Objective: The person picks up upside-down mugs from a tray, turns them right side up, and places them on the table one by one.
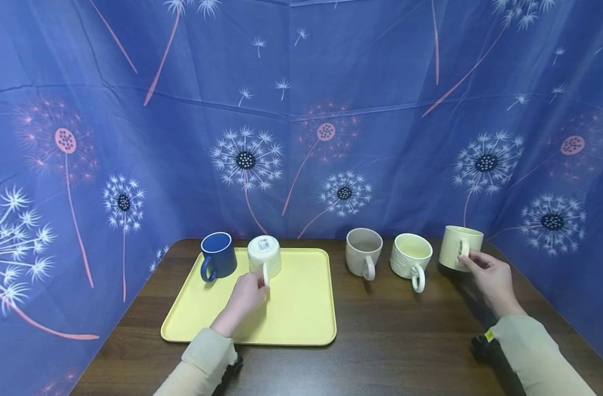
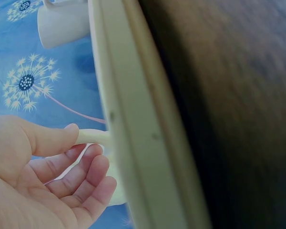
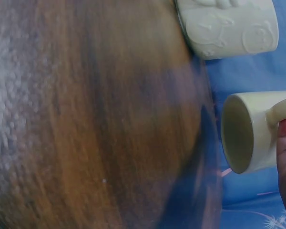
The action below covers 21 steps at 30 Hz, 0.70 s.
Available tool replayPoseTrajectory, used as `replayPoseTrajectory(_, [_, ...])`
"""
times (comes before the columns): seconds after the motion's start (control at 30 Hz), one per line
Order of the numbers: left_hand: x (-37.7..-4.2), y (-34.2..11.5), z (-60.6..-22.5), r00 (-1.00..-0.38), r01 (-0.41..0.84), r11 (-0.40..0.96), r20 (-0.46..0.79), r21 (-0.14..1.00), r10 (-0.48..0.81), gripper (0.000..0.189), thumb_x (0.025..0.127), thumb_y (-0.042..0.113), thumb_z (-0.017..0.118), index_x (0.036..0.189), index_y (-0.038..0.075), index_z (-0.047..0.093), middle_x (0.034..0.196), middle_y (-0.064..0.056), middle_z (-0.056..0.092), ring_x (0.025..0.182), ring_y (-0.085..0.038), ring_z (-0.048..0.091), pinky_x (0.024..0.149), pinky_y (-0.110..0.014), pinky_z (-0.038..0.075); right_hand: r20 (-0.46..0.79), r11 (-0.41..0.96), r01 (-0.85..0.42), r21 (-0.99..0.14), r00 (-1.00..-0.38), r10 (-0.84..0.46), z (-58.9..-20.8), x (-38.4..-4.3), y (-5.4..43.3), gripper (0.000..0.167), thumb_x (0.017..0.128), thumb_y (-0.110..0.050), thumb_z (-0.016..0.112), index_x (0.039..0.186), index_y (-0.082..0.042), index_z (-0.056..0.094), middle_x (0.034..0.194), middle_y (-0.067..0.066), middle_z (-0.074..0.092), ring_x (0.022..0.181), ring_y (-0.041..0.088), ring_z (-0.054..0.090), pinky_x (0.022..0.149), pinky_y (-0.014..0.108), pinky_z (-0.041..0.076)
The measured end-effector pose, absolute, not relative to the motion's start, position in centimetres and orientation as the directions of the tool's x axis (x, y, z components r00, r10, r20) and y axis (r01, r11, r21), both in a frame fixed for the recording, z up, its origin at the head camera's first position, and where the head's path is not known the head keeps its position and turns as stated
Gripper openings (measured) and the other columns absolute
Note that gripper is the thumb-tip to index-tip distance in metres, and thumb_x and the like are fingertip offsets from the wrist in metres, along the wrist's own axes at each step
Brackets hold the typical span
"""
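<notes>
On the tray, a white mug (image 1: 264, 254) stands upside down with a label on its upturned base. My left hand (image 1: 246, 297) pinches its handle (image 2: 93, 137) between thumb and fingers; the tray rim partly hides this mug in the left wrist view. At the far right, a pale yellow mug (image 1: 452, 247) hangs mouth down, close over the table. My right hand (image 1: 492, 278) grips it by the handle. The right wrist view shows the hollow inside of this mug (image 3: 238, 133) facing the tabletop.
The yellow tray (image 1: 301, 319) lies on the left of the dark wooden table (image 1: 381, 341). A blue mug (image 1: 222, 256) stands upright on it. A grey mug (image 1: 361, 250) and a cream embossed mug (image 1: 405, 264) stand upright right of the tray. A blue dandelion-print cloth (image 1: 286, 165) hangs behind.
</notes>
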<state>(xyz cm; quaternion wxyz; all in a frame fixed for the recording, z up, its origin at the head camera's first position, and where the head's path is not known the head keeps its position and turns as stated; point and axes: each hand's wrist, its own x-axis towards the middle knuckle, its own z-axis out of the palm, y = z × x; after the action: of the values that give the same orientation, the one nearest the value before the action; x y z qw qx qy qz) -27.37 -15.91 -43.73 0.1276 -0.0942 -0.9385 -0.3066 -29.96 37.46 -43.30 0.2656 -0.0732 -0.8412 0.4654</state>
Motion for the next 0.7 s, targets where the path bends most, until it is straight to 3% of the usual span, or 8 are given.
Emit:
replayPoseTrajectory(0.53, [-27.4, -15.8, -43.7, -0.954, 0.248, 0.796, 0.281, 0.552, 0.102, 0.018, 0.077, 0.000, 0.067, 0.067, 0.008, 0.055, 0.061, 0.000, 0.052, 0.058, -0.015, 0.045, 0.053, -0.028, 0.038, 0.355, 0.552, -0.102, -0.828, -0.857, 0.375, -44.5, -30.3, 38.6, 0.042, 0.085, -0.028, 0.070, 0.112, 0.004, 0.066, 0.073, -0.040, 0.051, 0.072, -0.010, 0.046, 0.061, 0.005, 0.041])
replayPoseTrajectory(0.7, [-27.5, -15.8, -43.7, -0.952, 0.251, 0.798, 0.288, 0.548, 0.102, 0.018, 0.077, 0.000, 0.066, 0.067, 0.009, 0.054, 0.061, 0.000, 0.051, 0.058, -0.015, 0.044, 0.052, -0.028, 0.038, 0.322, 0.592, -0.069, -0.803, -0.886, 0.334, -44.7, -29.7, 38.9, 0.042, 0.084, -0.031, 0.071, 0.110, 0.002, 0.067, 0.074, -0.040, 0.052, 0.077, -0.013, 0.044, 0.063, 0.007, 0.037])
